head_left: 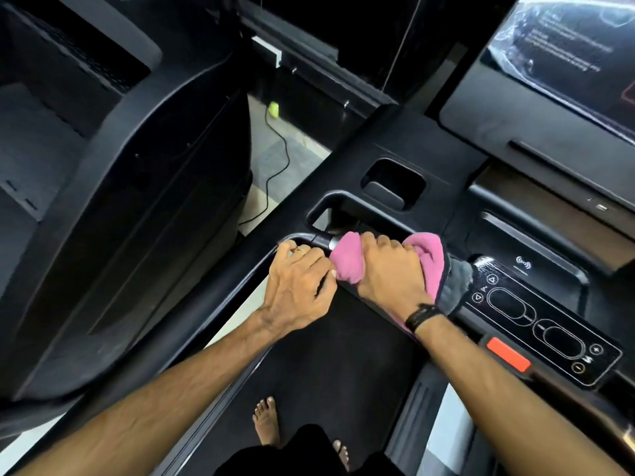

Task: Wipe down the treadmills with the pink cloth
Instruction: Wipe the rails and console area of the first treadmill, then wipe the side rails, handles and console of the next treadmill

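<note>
I stand on the black treadmill belt (pixel 330 365) facing its console. The pink cloth (pixel 348 261), grey on its back side, is wrapped around the front handlebar (pixel 319 239). My right hand (pixel 391 269) is closed over the cloth and the bar beneath it. Just to its left, my left hand (pixel 299 286) grips the bare bar, a ring on one finger. The cloth's loose grey end hangs over the edge of the touch control panel (pixel 543 324).
A second black treadmill (pixel 113 187) stands close on the left, with a strip of floor and a black cable (pixel 278 166) between them. The lit screen (pixel 563 53) is at upper right. A red stop button (pixel 508 353) sits on the panel. My bare feet (pixel 266 420) rest on the belt.
</note>
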Motion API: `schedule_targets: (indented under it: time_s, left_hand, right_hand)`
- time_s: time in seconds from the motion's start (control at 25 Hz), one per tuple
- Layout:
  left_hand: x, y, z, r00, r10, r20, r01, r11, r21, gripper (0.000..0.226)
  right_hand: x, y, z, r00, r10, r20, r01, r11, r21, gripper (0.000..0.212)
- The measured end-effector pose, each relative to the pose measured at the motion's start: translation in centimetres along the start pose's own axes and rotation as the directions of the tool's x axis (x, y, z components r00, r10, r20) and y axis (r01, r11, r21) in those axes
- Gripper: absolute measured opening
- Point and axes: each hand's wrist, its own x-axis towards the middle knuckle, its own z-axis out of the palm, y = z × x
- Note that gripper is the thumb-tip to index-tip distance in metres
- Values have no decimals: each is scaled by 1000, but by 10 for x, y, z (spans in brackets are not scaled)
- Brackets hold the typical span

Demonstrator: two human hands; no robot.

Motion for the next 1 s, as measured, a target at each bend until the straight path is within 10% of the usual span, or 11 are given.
schedule_targets:
  time_s: [0.16,0.32,0.48,0.76,1.0]
  left_hand:
    - [8,8,1,1000,13,8,-12,1000,-22,17]
    - [-2,19,-1,1000,19,10,-18,999,-32,16]
    - [-4,35,0,996,44,75,-40,998,-50,17]
    - [4,118,7,978,210,7,-203,954,-223,13]
    - [-17,231,32,900,433,56,-374,831,-412,13]
  right_hand:
    - [27,41,-30,835,-84,544,-195,880,434,68]
    - [2,23,-9,986,62,157,-96,970,222,61]
    - [-41,8,13,969,20,-246,-22,1000,-3,74]
    - [-137,46,-13,932,169,-321,-58,943,327,85]
    - [-278,104,-10,835,508,-210,-405,826,392,90]
